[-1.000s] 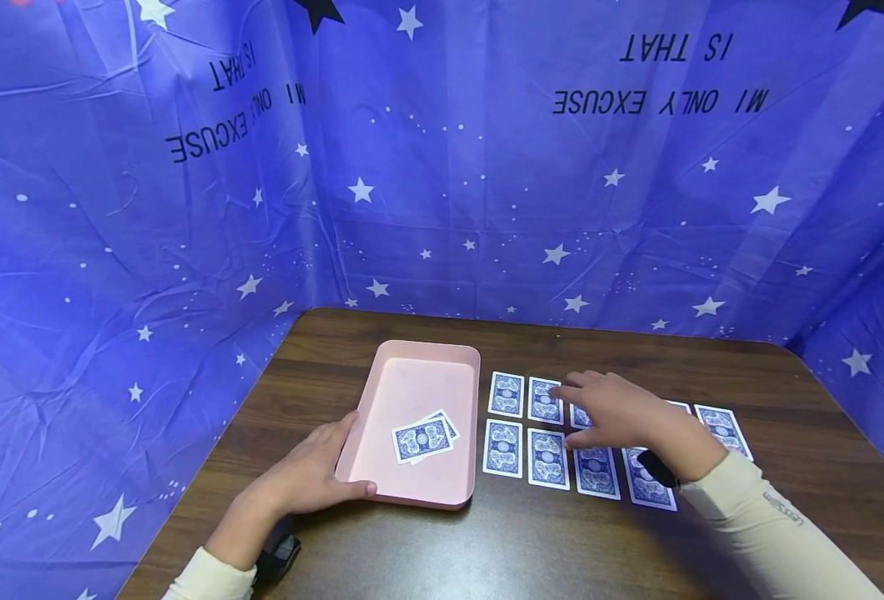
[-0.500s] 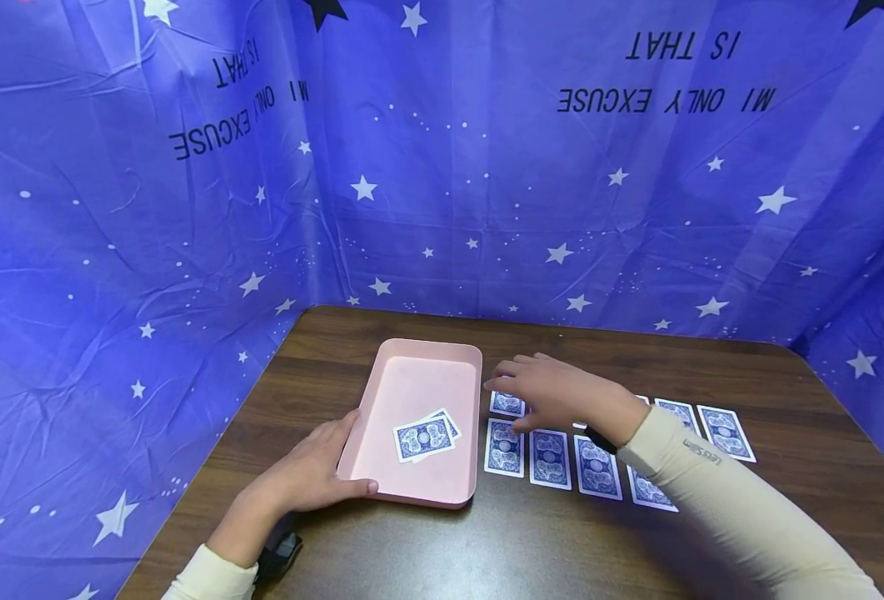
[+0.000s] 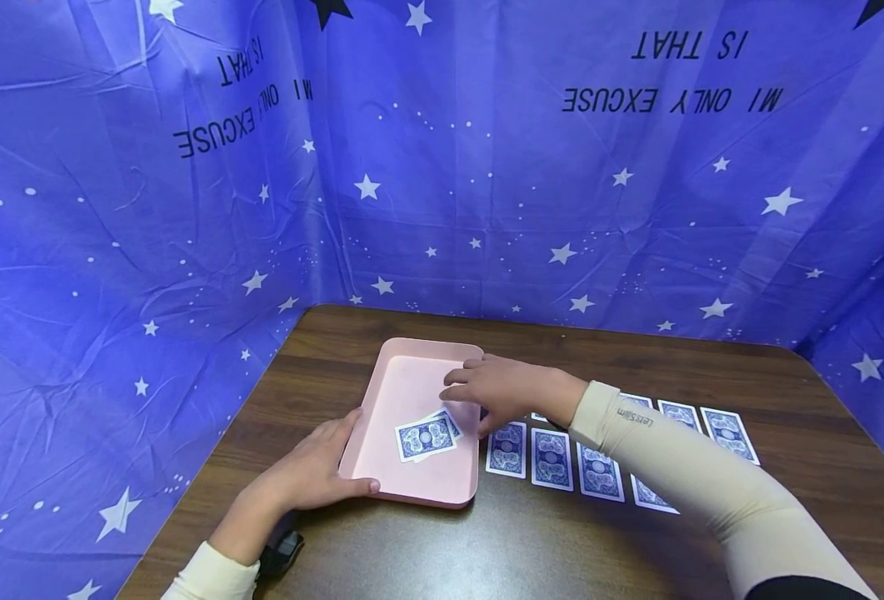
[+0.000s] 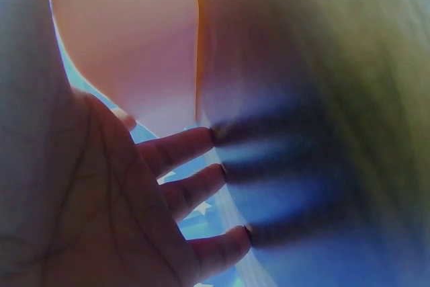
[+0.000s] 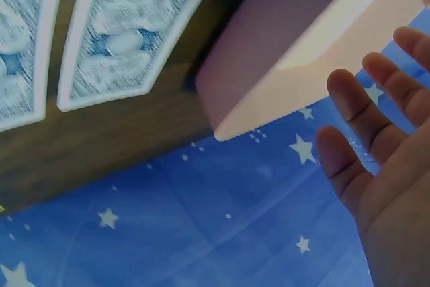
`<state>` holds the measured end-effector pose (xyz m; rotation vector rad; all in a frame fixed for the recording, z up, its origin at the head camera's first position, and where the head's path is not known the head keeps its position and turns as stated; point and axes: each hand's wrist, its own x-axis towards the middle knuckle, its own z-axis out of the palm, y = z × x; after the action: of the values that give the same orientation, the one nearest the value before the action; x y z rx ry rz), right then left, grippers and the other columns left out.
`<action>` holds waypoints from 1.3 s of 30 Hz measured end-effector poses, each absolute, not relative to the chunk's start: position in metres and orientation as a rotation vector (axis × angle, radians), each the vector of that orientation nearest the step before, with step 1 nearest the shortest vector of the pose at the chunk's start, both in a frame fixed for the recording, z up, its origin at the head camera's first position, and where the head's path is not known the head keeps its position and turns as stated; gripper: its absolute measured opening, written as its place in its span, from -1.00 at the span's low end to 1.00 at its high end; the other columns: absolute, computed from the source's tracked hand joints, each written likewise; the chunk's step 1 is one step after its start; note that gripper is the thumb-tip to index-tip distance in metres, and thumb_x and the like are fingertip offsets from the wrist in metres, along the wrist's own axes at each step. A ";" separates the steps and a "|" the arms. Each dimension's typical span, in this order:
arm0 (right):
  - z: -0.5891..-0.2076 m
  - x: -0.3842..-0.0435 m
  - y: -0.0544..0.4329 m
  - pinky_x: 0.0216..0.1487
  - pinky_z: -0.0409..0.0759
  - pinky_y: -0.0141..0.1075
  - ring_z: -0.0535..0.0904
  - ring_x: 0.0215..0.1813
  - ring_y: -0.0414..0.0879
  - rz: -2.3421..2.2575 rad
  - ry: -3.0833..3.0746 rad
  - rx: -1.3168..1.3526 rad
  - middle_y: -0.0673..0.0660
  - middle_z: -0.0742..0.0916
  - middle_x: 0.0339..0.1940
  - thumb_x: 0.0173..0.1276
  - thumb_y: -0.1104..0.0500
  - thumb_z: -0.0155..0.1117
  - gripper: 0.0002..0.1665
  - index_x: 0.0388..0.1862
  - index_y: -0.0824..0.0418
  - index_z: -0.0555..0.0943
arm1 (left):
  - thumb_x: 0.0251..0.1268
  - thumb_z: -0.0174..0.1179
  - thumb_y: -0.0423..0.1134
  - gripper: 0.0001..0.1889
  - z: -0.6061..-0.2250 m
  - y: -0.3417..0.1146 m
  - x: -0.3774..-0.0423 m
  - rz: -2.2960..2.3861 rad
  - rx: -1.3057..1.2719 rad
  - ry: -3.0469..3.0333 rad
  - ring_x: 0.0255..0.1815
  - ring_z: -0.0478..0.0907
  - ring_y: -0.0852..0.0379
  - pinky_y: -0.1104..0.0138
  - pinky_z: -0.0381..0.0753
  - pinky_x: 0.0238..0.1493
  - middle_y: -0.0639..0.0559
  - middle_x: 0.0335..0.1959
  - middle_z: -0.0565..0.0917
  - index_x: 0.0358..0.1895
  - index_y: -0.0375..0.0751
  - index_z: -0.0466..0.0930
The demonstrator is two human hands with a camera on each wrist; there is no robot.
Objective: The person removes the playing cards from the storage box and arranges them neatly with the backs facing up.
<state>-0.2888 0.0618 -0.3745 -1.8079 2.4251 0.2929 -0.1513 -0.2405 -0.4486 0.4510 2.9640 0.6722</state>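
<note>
A shallow pink tray (image 3: 412, 492) lies on the table with a few blue-backed playing cards (image 3: 424, 437) overlapping inside it. My left hand (image 3: 310, 467) braces its near left corner, straight fingers along the left wall and thumb at the front rim. Fingertips (image 4: 236, 236) of that hand touch the surface in the left wrist view. My right hand (image 3: 512, 390) reaches across the tray's right rim with fingers spread. In the right wrist view its palm and fingers (image 5: 363, 115) show nothing held. From the head view, this hand and forearm cover part of the far row of cards.
Blue-backed cards lie in two rows right of the tray, including a near-row card (image 3: 551, 459) and the far-right card (image 3: 730, 435). A blue starry curtain (image 3: 486, 167) surrounds the back and sides of the wooden table (image 3: 382, 550).
My right hand has swept left from above the cards to the tray's right rim. My left hand stays at the tray's corner, and the cards in the tray look the same.
</note>
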 end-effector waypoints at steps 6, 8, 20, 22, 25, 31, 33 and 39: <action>-0.374 -0.294 0.043 0.28 0.41 -0.04 0.46 0.26 0.02 0.357 2.405 -1.834 0.03 0.52 0.36 0.18 -0.20 0.46 -0.15 0.42 0.01 0.46 | -0.05 0.32 0.43 0.23 -0.449 -0.242 -0.151 0.669 0.446 2.971 0.39 0.29 -0.27 -0.10 0.34 0.33 -0.30 0.40 0.36 0.56 -0.32 0.03; -0.376 -0.294 0.037 0.23 0.44 -0.07 0.48 0.22 0.01 0.391 2.405 -1.863 0.02 0.53 0.35 0.15 -0.20 0.49 -0.14 0.41 -0.01 0.47 | -0.04 0.32 0.43 0.23 -0.449 -0.243 -0.151 0.670 0.455 2.973 0.39 0.29 -0.27 -0.10 0.35 0.33 -0.31 0.40 0.36 0.56 -0.32 0.02; -0.386 -0.296 0.006 0.30 0.41 -0.01 0.41 0.32 0.01 0.817 2.318 -1.901 -0.05 0.33 0.53 0.03 -0.18 0.57 0.12 0.56 -0.20 0.24 | -0.02 0.30 0.43 0.22 -0.448 -0.244 -0.150 0.672 0.475 2.976 0.39 0.29 -0.28 -0.11 0.32 0.34 -0.31 0.41 0.35 0.55 -0.33 0.02; -0.388 -0.295 0.001 0.29 0.41 -0.04 0.38 0.32 -0.02 0.905 2.296 -1.920 -0.08 0.30 0.55 -0.01 -0.21 0.58 0.18 0.58 -0.24 0.18 | -0.02 0.30 0.43 0.22 -0.449 -0.244 -0.151 0.673 0.474 2.978 0.39 0.29 -0.28 -0.11 0.32 0.33 -0.30 0.41 0.35 0.56 -0.32 0.02; -0.390 -0.291 -0.004 0.29 0.41 -0.04 0.33 0.36 -0.04 1.075 2.241 -1.982 -0.11 0.24 0.57 -0.05 -0.28 0.58 0.28 0.60 -0.28 0.08 | -0.02 0.30 0.43 0.22 -0.449 -0.243 -0.151 0.683 0.484 2.975 0.39 0.29 -0.27 -0.11 0.33 0.33 -0.29 0.40 0.36 0.56 -0.31 0.01; -0.396 -0.282 -0.010 0.20 0.48 -0.09 0.27 0.36 -0.07 1.248 2.149 -2.150 -0.15 0.17 0.60 -0.11 -0.35 0.58 0.39 0.63 -0.27 -0.02 | -0.02 0.31 0.43 0.22 -0.449 -0.242 -0.151 0.691 0.469 2.966 0.39 0.29 -0.27 -0.11 0.32 0.34 -0.30 0.40 0.36 0.56 -0.32 0.02; -0.399 -0.281 -0.012 0.17 0.49 -0.11 0.27 0.35 -0.08 1.245 2.133 -2.182 -0.16 0.18 0.59 -0.09 -0.33 0.58 0.38 0.63 -0.27 -0.02 | -0.02 0.30 0.43 0.22 -0.449 -0.242 -0.152 0.685 0.463 2.964 0.39 0.28 -0.27 -0.11 0.31 0.34 -0.30 0.40 0.35 0.56 -0.32 0.01; -0.401 -0.279 -0.015 0.13 0.51 -0.13 0.28 0.31 -0.09 1.261 2.080 -2.223 -0.16 0.22 0.57 -0.05 -0.32 0.56 0.33 0.62 -0.28 0.00 | -0.02 0.28 0.45 0.23 -0.450 -0.243 -0.152 0.668 0.449 2.957 0.41 0.26 -0.26 -0.10 0.30 0.36 -0.29 0.42 0.34 0.57 -0.31 0.00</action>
<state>-0.2790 -0.0154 -0.4011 -2.2234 2.0799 1.2609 -0.1523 -0.2433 -0.4503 0.4490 2.9566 0.6676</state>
